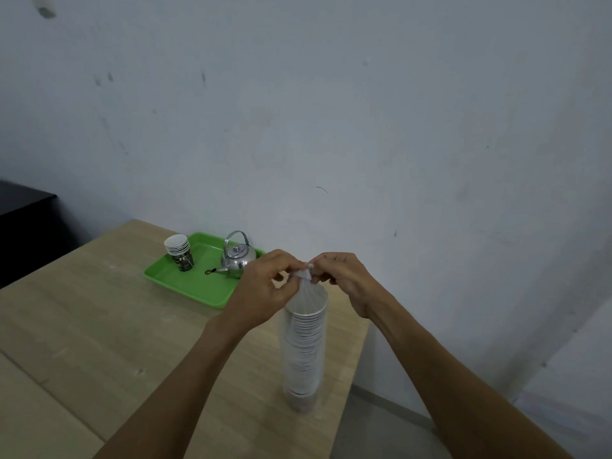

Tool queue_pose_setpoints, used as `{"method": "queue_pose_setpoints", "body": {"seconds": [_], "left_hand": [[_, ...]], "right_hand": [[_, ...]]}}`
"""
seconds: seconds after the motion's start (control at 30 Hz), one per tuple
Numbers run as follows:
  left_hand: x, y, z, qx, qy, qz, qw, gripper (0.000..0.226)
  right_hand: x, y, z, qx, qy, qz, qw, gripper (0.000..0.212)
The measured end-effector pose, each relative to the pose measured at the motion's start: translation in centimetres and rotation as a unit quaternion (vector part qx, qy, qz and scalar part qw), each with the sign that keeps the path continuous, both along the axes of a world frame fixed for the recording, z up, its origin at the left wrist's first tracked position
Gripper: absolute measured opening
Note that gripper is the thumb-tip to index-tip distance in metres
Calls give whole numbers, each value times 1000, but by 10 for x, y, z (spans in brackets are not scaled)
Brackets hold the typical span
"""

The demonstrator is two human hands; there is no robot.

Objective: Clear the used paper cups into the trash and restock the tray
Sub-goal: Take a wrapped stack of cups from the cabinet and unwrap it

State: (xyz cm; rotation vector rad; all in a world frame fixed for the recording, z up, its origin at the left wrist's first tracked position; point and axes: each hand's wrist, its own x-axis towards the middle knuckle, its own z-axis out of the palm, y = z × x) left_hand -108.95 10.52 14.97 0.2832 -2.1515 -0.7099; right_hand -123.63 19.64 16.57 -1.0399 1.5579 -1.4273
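Two hands are engaged: the left hand (265,283) and the right hand (341,276) each pinch the twisted neck (305,272) of an upright sleeve of fresh cups (304,342), which stands on the table (99,326) close to its three o'clock edge. Restocking appears to be in hand, with the wrap not yet open. The next move calls for untwisting while steadying the sleeve against that edge; the green tray (185,286) at ten o'clock carries a kettle (236,260) and a stack of printed cups (180,251).

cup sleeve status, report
Left hand and right hand pinching the twisted wrap top. Cup sleeve upright on table, unopened. Tray, kettle beyond the hands.
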Motion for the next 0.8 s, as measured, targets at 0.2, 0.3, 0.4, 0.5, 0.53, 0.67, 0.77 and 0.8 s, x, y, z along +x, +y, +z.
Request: {"method": "queue_pose_setpoints", "body": {"seconds": [0.2, 0.3, 0.4, 0.5, 0.53, 0.67, 0.77, 0.8], "left_hand": [[-9, 2, 9, 236, 95, 51, 966, 15], [-13, 2, 24, 290, 121, 53, 948, 15], [-17, 0, 39, 352, 168, 36, 920, 12], [-23, 1, 50, 375, 175, -2, 911, 18], [-26, 2, 53, 378, 174, -12, 909, 20], [-34, 3, 58, 433, 181, -47, 882, 27], [-30, 3, 59, 500, 190, -108, 838, 31], [-28, 3, 59, 511, 187, -119, 830, 31]], "right_hand": [[4, 0, -7, -45, 22, -2, 999, 13], [8, 0, -6, -52, 5, -4, 999, 16], [9, 1, -2, -38, -8, -6, 999, 19], [12, 5, 1, -32, 14, 25, 999, 14], [14, 5, 1, -35, 37, 34, 998, 13], [18, 1, -3, -47, 199, 18, 979, 18], [22, -3, -3, -37, 245, -24, 968, 24], [23, -5, -2, -34, 246, -32, 968, 23]]}}
